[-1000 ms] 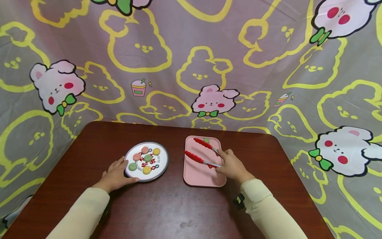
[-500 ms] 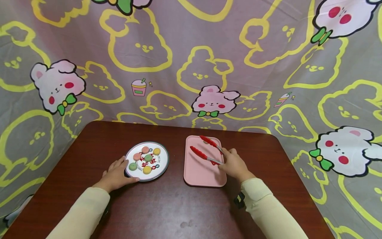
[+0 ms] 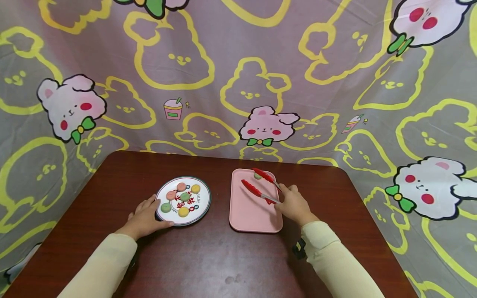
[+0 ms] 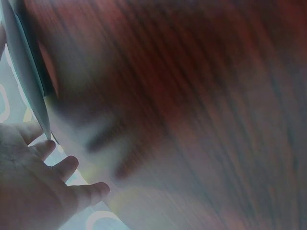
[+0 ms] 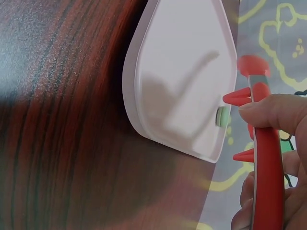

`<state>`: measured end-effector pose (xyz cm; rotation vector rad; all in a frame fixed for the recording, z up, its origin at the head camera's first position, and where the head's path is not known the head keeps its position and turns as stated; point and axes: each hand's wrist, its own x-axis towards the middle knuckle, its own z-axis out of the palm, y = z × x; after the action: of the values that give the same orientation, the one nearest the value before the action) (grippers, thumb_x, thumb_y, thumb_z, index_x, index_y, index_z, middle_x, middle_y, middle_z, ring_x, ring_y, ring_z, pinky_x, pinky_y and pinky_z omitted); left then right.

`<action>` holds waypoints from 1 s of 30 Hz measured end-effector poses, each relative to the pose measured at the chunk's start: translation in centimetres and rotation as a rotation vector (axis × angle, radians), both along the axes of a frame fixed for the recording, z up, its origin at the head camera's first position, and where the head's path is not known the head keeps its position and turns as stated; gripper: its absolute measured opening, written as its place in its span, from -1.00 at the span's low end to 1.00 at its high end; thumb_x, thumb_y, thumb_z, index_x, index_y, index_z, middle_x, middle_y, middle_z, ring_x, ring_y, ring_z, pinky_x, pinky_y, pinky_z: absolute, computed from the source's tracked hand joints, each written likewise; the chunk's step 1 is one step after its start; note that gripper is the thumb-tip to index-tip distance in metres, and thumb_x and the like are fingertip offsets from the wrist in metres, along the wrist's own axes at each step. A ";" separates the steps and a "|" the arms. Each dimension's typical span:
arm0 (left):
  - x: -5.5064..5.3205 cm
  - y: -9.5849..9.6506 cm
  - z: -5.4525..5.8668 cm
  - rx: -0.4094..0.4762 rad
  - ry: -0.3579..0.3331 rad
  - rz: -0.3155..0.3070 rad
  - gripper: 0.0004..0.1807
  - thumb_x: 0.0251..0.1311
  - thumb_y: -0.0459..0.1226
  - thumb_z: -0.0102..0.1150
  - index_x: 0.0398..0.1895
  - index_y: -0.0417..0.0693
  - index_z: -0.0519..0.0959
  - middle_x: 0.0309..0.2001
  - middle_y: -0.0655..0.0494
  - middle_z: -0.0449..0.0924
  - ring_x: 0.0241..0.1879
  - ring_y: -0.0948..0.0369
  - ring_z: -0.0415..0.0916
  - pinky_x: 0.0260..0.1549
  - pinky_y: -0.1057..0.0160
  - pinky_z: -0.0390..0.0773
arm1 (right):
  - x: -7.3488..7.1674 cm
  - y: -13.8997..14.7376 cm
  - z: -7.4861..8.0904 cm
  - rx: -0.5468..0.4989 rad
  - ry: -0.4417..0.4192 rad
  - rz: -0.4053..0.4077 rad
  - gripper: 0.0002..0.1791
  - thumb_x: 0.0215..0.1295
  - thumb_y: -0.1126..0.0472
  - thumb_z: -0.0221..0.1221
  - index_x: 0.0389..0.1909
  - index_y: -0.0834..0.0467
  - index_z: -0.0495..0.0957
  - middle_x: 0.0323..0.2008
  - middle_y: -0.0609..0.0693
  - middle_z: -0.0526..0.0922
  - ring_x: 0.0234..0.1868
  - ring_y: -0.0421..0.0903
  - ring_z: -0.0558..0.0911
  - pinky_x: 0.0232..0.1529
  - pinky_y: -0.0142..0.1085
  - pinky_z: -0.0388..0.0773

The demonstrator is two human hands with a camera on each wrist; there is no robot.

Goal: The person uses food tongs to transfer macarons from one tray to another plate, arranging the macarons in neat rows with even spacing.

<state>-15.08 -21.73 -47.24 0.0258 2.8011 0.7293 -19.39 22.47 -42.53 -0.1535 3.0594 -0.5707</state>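
Observation:
My left hand [image 3: 143, 217] rests at the left rim of a round white plate [image 3: 200, 210], thumb at the front edge and fingers spread. On the plate lie several macarons: pink [image 3: 181, 187], yellow [image 3: 183, 212] and green [image 3: 165, 207]. In the left wrist view, the fingers [image 4: 88, 194] extend below the plate's edge. My right hand [image 3: 294, 203] grips red-tipped tongs [image 3: 251, 188] over a pink tray [image 3: 253, 219], arms spread apart. A single green macaron [image 3: 257, 176] sits near the tray's far edge; in the right wrist view this macaron [image 5: 222, 116] lies beside the tongs [image 5: 268, 177].
A dark brown wooden table [image 3: 193, 256] bears both plate and tray, with bare wood between them. Patterned cloth [image 3: 208, 99] hangs behind the table and along its sides. A black strap [image 3: 299, 249] shows at my right sleeve.
The tongs have shifted right and slightly toward the far side, their arms drawn somewhat closer together. The green macaron on the tray shows more fully than half a second ago. My left hand stays put.

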 end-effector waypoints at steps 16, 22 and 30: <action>-0.1 0.1 -0.2 -0.006 0.016 -0.013 0.23 -0.11 0.27 0.34 0.39 -0.46 0.11 0.43 -0.44 -0.13 0.35 -0.41 -0.19 0.11 -0.56 -0.08 | -0.5 0.6 -0.6 0.021 -0.044 -0.072 -0.17 0.04 0.13 0.30 0.37 0.27 0.27 -0.02 0.35 0.39 -0.39 0.06 0.54 -0.47 -0.08 0.47; 0.0 -0.1 -0.1 -0.003 0.009 -0.013 0.24 -0.12 0.28 0.34 0.39 -0.46 0.10 0.43 -0.45 -0.14 0.35 -0.41 -0.20 0.11 -0.56 -0.10 | -0.9 0.7 -0.7 0.039 -0.070 -0.093 -0.16 0.03 0.10 0.28 0.37 0.24 0.26 -0.05 0.33 0.38 -0.37 0.08 0.55 -0.49 -0.08 0.47; 0.0 0.0 0.0 -0.002 0.008 -0.013 0.25 -0.13 0.29 0.33 0.39 -0.46 0.10 0.42 -0.46 -0.13 0.34 -0.41 -0.20 0.11 -0.56 -0.09 | -1.2 0.6 -0.4 0.046 -0.097 -0.102 -0.20 0.06 0.09 0.26 0.35 0.26 0.28 -0.09 0.32 0.39 -0.38 0.09 0.55 -0.45 -0.04 0.50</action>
<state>-15.07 -21.75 -47.20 0.0462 2.8063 0.7244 -20.62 23.12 -42.93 0.0314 2.9959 -0.4959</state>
